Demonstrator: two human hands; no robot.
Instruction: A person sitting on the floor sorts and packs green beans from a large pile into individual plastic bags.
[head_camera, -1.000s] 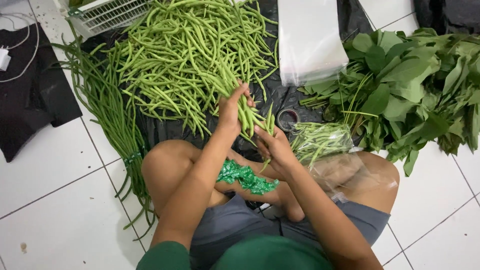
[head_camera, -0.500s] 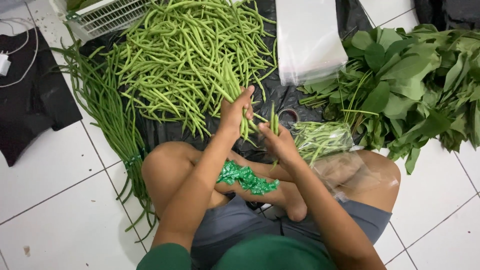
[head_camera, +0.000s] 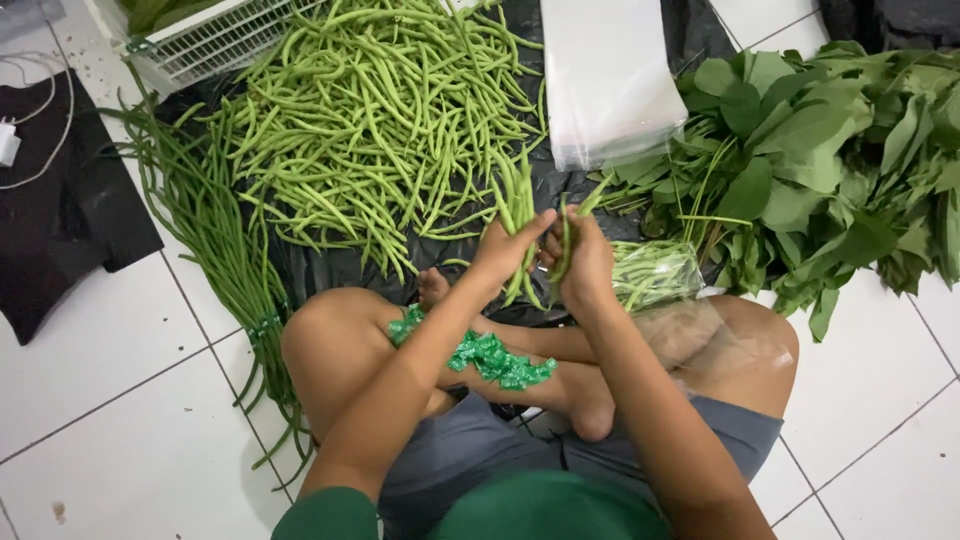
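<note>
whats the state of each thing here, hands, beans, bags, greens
left hand: shut on bean bunch
right hand: shut on bean bunch
bean bunch: upright, gathered between both hands
bean pile: loose, spread on black sheet
long beans: lying bundled, banded near the knee
bagged beans: lying on its side in clear bag
clear bags: flat stack, unfilled
leafy greens: heaped loose
green ties: piled on the leg

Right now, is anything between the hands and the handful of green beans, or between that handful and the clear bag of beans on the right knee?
Nothing visible. The left hand and right hand already hold the bunch of green beans directly. The clear bag of beans lies just right of the right hand, with only bare black sheet nearby.
</note>
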